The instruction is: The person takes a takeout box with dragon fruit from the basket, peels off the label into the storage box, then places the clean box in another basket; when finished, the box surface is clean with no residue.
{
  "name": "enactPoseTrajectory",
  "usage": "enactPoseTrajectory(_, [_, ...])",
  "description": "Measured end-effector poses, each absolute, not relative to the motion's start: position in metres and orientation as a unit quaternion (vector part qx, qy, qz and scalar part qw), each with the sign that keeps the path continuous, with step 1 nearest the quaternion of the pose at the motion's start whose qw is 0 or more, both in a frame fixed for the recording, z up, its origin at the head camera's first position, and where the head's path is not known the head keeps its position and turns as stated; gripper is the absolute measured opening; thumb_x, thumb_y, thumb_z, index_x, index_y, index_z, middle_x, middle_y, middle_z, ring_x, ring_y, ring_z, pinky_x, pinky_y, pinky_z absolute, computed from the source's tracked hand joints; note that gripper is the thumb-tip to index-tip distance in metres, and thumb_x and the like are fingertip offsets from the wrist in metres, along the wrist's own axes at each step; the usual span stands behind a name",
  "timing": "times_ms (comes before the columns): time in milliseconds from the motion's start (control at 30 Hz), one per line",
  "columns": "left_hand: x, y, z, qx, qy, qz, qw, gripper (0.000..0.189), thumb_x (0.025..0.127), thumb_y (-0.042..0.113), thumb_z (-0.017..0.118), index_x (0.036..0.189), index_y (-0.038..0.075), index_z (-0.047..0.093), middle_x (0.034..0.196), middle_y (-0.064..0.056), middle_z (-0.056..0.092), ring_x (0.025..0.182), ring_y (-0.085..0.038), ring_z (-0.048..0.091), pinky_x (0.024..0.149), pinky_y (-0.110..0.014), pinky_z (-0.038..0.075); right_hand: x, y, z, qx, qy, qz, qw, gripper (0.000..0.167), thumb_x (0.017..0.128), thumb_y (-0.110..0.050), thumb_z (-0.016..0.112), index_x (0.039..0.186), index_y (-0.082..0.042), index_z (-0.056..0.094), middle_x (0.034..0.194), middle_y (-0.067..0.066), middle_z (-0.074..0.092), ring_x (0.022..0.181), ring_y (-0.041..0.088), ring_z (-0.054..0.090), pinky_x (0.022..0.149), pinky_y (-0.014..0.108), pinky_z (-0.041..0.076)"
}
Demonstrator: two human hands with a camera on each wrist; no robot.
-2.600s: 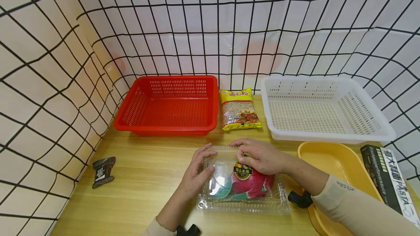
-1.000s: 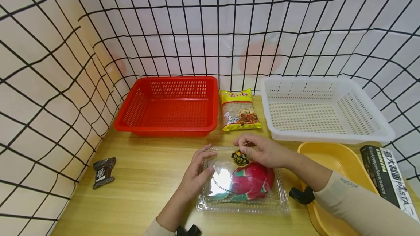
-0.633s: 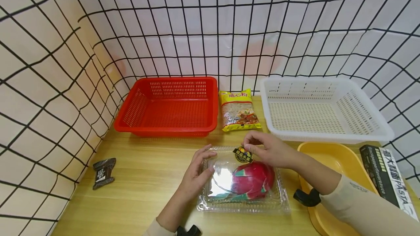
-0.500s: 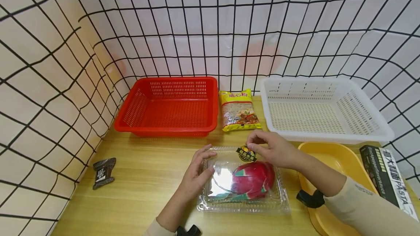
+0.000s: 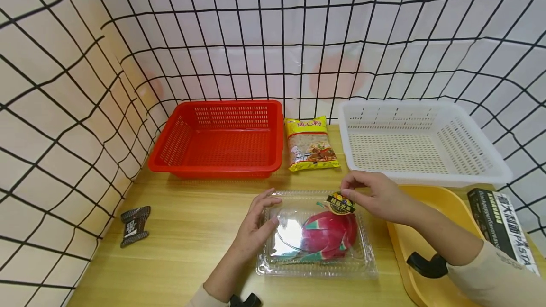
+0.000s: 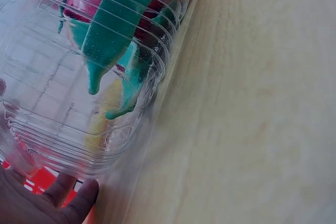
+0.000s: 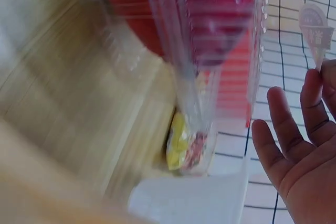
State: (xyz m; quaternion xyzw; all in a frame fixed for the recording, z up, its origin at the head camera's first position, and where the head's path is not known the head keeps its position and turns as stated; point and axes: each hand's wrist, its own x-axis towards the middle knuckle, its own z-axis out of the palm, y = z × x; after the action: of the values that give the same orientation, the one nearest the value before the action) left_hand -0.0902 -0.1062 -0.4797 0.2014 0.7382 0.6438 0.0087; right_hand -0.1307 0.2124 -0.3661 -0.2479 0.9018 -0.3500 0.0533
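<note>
A clear plastic clamshell box lies closed on the table with a pink and green dragon fruit inside. My left hand rests on the box's left side, its fingers and thumb spread along the edge. Above the box's far right part, my right hand pinches a round black and gold sticker between thumb and index finger. In the right wrist view the sticker's pale back hangs from those fingertips, off the lid, while the other fingers are spread.
Behind stand a red basket and a white basket, with a yellow pasta bag between them. A yellow tray sits under the right forearm, beside a black and white pasta box. A dark wrapped snack lies far left.
My right hand has peeled the sticker from the lid over the dragon fruit and carried it up and to the right. My left hand has stayed on the box.
</note>
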Motion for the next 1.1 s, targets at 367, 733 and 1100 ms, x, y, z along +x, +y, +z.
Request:
enactPoseTrajectory(367, [-0.090,-0.106,-0.480,0.198,0.741,0.642,0.006,0.041,0.095,0.006,0.058,0.135,0.011,0.056,0.163,-0.019,0.030,0.151,-0.045,0.027,0.112,-0.083,0.016,-0.122,0.247,-0.366,-0.255,0.911,-0.324,0.003,0.010,0.097,-0.015,0.070,0.095,-0.025,0.068,0.088,-0.018,0.067,0.083,0.000,0.061,0.077,0.025,0.053])
enactPoseTrajectory(733, [-0.090,-0.106,-0.480,0.197,0.740,0.643,0.009,0.041,0.094,0.006,0.058,0.135,0.012,0.056,0.163,-0.020,0.030,0.153,-0.045,0.024,0.113,-0.083,0.014,-0.113,0.283,-0.369,-0.212,0.931,-0.298,0.013,0.006,0.098,-0.018,0.068,0.100,-0.023,0.068,0.089,-0.016,0.066,0.083,-0.002,0.059,0.070,0.023,0.049])
enactPoseTrajectory(1100, [-0.090,-0.105,-0.481,0.197,0.736,0.647,0.012,0.041,0.095,0.005,0.058,0.135,0.012,0.056,0.163,-0.021,0.029,0.152,-0.045,0.025,0.113,-0.082,0.015,-0.105,0.313,-0.375,-0.142,0.954,-0.263,0.031,0.004,0.101,-0.027,0.066,0.100,-0.025,0.068,0.086,-0.011,0.066,0.083,-0.002,0.058,0.071,0.023,0.049])
